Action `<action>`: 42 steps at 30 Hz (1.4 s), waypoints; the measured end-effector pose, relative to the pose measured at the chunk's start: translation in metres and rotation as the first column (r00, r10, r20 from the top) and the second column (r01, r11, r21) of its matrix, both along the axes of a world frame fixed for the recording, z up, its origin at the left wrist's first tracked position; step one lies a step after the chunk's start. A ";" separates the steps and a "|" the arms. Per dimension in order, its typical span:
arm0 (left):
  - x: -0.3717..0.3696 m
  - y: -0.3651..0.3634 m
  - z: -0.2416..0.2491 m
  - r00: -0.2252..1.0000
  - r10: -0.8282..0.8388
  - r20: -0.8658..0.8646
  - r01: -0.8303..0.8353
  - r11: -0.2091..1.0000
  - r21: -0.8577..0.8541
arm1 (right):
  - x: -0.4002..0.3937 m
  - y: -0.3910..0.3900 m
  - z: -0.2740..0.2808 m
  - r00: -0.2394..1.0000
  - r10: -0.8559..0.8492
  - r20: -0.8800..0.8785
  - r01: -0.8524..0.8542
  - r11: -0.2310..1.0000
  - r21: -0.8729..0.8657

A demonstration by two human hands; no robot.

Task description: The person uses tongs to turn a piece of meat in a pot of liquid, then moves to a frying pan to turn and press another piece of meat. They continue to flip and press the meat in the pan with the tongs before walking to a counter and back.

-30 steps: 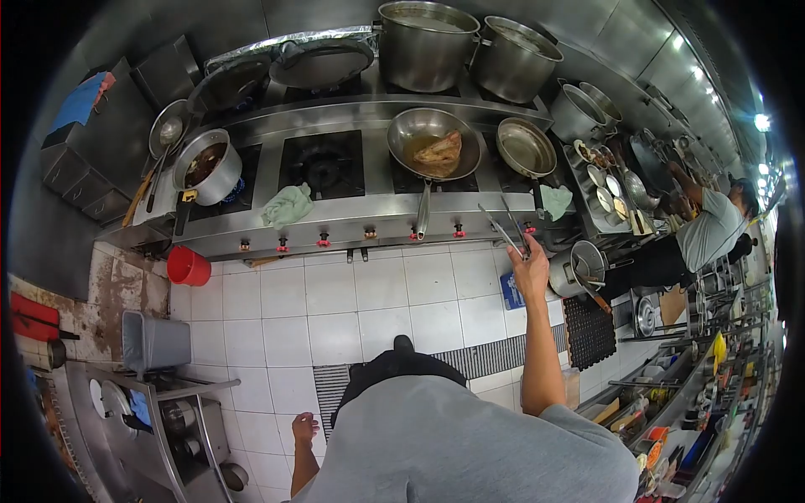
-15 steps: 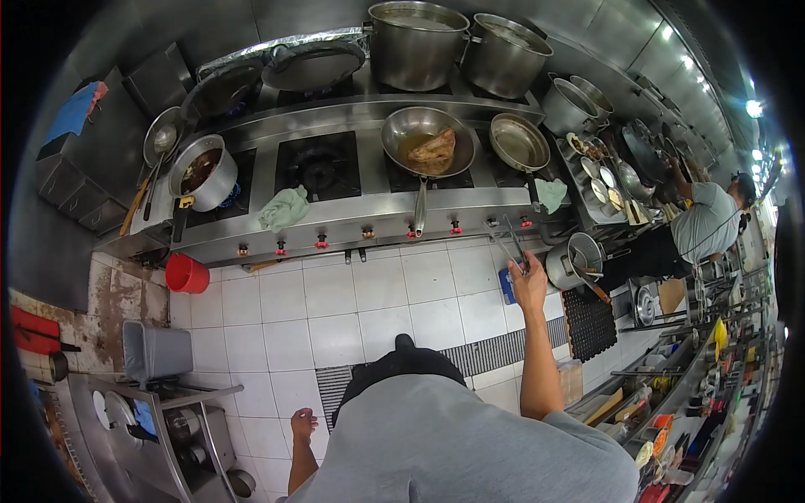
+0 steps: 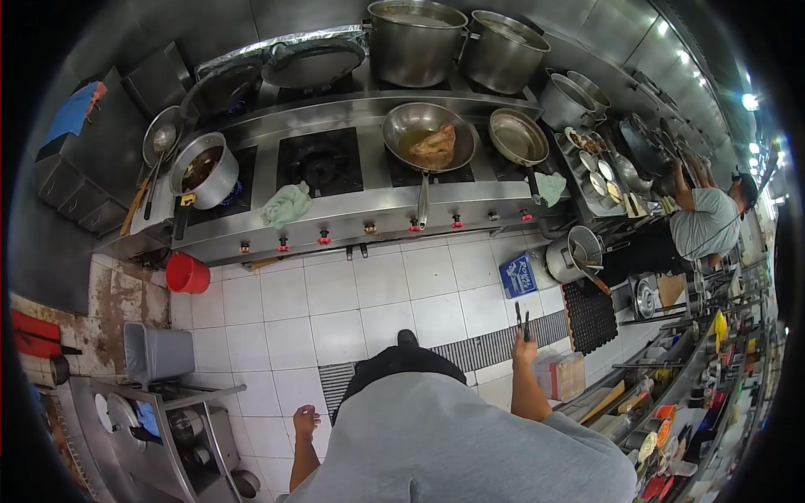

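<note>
My right hand is closed on dark metal tongs, whose tips point up toward the stove, above the floor drain. My left hand hangs low at my left side with its fingers curled; whether it holds anything is too small to make out. On the stove, a steel frying pan holds a browned piece of meat in oil. To its right sits a smaller pan. A pot of dark liquid stands at the left, beside a bare burner.
Two large stockpots stand at the back. Green cloths lie on the stove edge. A red bucket, a grey bin, a blue box and a black mat are on the floor. A co-worker stands at the right.
My right hand has drawn back toward my body with the tongs, away from the stove, uncovering the blue box. The meat sits slightly differently in the pan. The co-worker's arms have shifted.
</note>
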State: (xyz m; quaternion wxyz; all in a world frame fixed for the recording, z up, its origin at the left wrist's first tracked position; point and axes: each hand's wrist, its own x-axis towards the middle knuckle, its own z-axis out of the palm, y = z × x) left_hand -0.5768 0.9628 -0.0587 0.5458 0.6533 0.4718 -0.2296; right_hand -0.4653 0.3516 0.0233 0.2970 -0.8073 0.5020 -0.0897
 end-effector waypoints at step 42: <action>0.031 0.043 0.002 0.855 -0.479 0.199 0.351 0.816 0.459 | -0.107 0.003 -0.060 0.985 -0.155 -0.078 0.140 0.975 -0.171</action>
